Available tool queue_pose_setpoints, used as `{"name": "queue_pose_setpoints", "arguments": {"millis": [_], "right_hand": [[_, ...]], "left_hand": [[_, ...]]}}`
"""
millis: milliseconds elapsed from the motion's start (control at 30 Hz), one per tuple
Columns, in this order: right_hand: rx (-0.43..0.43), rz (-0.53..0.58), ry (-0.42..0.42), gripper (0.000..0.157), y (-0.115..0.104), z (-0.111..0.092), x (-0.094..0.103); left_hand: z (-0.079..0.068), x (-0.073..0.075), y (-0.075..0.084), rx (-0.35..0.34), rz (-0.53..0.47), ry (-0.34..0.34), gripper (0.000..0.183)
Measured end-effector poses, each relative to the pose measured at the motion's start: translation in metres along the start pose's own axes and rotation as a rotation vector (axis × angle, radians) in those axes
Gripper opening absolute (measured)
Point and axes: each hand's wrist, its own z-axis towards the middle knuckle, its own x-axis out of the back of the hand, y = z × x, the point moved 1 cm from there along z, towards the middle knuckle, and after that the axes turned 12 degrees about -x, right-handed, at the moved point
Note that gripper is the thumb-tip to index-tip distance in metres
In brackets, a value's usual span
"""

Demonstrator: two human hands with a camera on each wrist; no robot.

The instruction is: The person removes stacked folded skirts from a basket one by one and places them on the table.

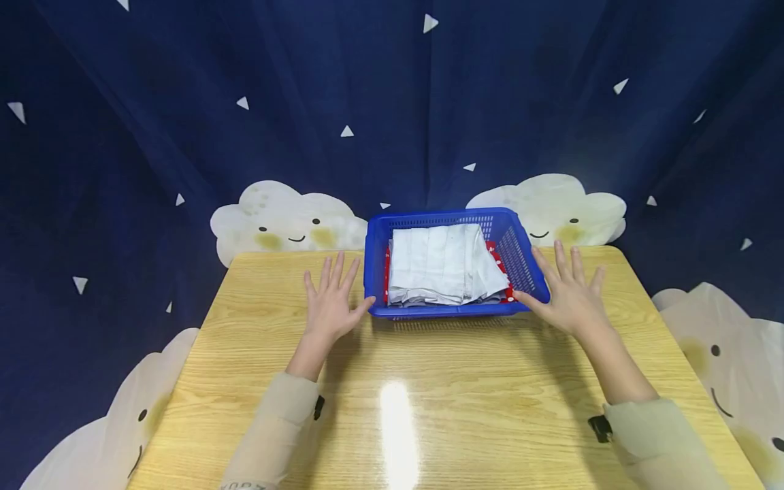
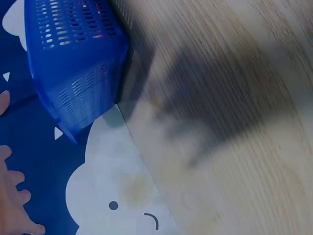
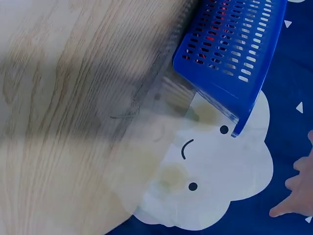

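While both hands are held out over the wooden tabletop (image 1: 465, 395), a blue basket (image 1: 447, 311) sits upright at 12 o'clock, close to the far edge. Left hand (image 1: 327, 307), between 8 and 9 o'clock of the basket: fingers straight, fanned wide, holding nothing; thumb directed at the near left corner. Right hand (image 1: 572, 301), between 3 and 4 o'clock: fingers likewise extended and spread, holding nothing; thumb directed at the near right corner. Head view places both thumb tips at the rim, yet the wrist views show a gap, so contact cannot be told. Basket contents: folded white cloth (image 1: 435, 265), layers visible along its 6 o'clock edge, over red fabric (image 1: 493, 253) with white dots, showing at 3 and 9 o'clock. Glare patch (image 1: 398, 435) on the wood at 7 o'clock from the basket. Behind: dark blue curtain (image 1: 343, 54) with white triangles and smiling clouds (image 1: 288, 211).
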Motion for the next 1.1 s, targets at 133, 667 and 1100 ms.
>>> {"name": "queue_pose_setpoints", "arguments": {"millis": [133, 667, 1100], "right_hand": [[-0.012, 0.062, 0.075, 0.083, -0.003, 0.007, -0.004], [-0.014, 0.547, 0.228, 0.072, -0.033, 0.055, -0.051], [-0.087, 0.595, 0.042, 0.076, -0.051, 0.09, -0.074]], "left_hand": [[0.009, -0.004, 0.002, -0.017, -0.073, 0.134, 0.073], [0.08, -0.034, 0.03, 0.08, -0.491, 0.356, 0.062], [0.11, -0.053, 0.043, 0.271, -0.687, 0.189, 0.066]]}}
